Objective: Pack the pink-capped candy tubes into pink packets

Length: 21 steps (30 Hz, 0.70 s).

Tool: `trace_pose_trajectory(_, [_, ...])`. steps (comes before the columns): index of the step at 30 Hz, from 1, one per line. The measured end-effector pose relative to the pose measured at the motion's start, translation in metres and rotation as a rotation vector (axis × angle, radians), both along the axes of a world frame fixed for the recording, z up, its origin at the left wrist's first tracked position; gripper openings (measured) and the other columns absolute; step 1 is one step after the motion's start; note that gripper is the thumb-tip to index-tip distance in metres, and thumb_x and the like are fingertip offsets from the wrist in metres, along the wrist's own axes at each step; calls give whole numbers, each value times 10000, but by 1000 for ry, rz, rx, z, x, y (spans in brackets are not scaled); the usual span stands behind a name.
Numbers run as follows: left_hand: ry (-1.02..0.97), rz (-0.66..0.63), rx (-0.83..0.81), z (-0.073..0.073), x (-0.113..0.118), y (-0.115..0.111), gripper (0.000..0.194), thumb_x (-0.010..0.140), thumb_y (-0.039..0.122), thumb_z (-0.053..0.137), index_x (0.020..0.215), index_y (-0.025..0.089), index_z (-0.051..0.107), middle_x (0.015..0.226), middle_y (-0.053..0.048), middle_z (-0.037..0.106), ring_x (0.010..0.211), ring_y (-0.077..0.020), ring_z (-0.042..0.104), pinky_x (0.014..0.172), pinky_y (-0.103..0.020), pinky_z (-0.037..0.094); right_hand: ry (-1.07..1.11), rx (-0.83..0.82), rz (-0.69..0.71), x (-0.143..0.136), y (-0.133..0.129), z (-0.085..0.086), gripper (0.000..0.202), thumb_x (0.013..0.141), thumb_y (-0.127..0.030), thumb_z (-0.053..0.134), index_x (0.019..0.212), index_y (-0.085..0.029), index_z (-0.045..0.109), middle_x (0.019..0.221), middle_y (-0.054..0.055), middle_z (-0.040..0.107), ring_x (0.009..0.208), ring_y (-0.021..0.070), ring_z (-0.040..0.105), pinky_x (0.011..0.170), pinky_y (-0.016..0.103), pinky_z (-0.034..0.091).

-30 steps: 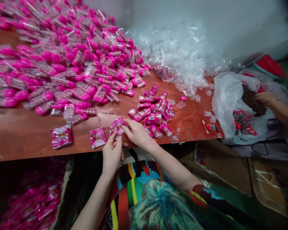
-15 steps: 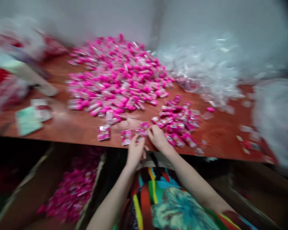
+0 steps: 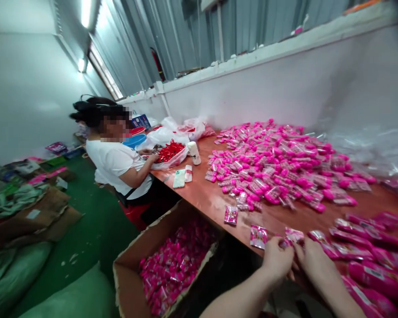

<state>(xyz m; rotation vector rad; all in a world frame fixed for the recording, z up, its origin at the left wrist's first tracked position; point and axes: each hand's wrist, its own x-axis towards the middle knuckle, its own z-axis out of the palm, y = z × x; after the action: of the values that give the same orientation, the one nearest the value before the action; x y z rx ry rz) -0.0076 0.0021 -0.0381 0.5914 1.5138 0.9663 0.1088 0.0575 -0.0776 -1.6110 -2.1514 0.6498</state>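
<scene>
At the front edge of the table my left hand (image 3: 277, 256) is closed, its fingertips pinching a small pink packet (image 3: 285, 243) that they partly cover. My right hand (image 3: 313, 260) is beside it, fingers bunched together near another pink packet (image 3: 294, 234); what they grip, if anything, is hidden. Two printed pink packets lie flat to the left: one close by (image 3: 258, 236), one farther off (image 3: 231, 215). Right of my hands is a heap of filled pink packets (image 3: 368, 247). Behind them spreads a large pile of clear-wrapped pink pieces (image 3: 272, 168).
Below the table edge an open cardboard box (image 3: 129, 282) holds many pink packets. A co-worker in a white shirt (image 3: 111, 161) sits at the left, hands at red pieces (image 3: 170, 151). A white bottle (image 3: 194, 153) and a pale green packet (image 3: 179, 179) lie between us. Sacks (image 3: 76, 296) cover the floor.
The view has swung left and up, bringing in the co-worker, the floor and the wall. My hands now appear lower right, still close together over the packets.
</scene>
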Motion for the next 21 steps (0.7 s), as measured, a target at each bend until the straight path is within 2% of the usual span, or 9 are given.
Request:
trace_pose_trajectory(7, [8, 31, 26, 3, 0, -3, 472, 829, 271, 597, 1265, 91, 594, 456, 19, 554, 249, -137, 411, 301, -225, 312, -17, 23, 28, 0, 8, -1, 282, 863, -393, 378, 717, -229, 556, 737, 140, 659, 734, 314, 672, 663, 413, 496])
trace_pose_trajectory(12, [-19, 60, 71, 9, -2, -6, 467, 852, 286, 572, 1281, 102, 568, 495, 34, 565, 265, -124, 419, 303, -214, 312, 158, 137, 50, 4, -4, 9, 217, 835, -423, 476, 801, -236, 581, 859, 148, 678, 849, 316, 665, 749, 423, 521])
trace_pose_trajectory(15, [-12, 90, 103, 16, -4, -7, 262, 848, 294, 574, 998, 103, 671, 476, 28, 541, 271, -103, 408, 313, -208, 309, 307, 16, 38, 1, -16, 16, 240, 852, -449, 493, 872, -232, 594, 885, 122, 696, 826, 298, 676, 759, 424, 520])
trace_pose_trajectory(17, [-5, 111, 117, 22, -5, -9, 204, 846, 303, 572, 791, 122, 650, 459, 23, 522, 279, -93, 405, 319, -202, 306, 440, -101, 1, -4, -23, 25, 257, 831, -475, 541, 864, -226, 594, 877, 107, 700, 828, 285, 681, 774, 410, 518])
trace_pose_trajectory(19, [-10, 124, 130, 27, -6, -10, 219, 839, 318, 580, 705, 146, 602, 453, 29, 511, 296, -86, 416, 328, -191, 306, 620, -186, -62, -10, -29, 38, 294, 767, -498, 625, 833, -215, 586, 849, 92, 686, 840, 270, 670, 789, 389, 517])
trace_pose_trajectory(21, [-32, 134, 145, 31, -6, -10, 218, 837, 337, 585, 708, 161, 572, 472, 36, 523, 309, -75, 421, 339, -179, 308, 832, -255, -128, -15, -31, 50, 374, 690, -487, 719, 870, -194, 570, 816, 64, 657, 812, 240, 640, 751, 361, 510])
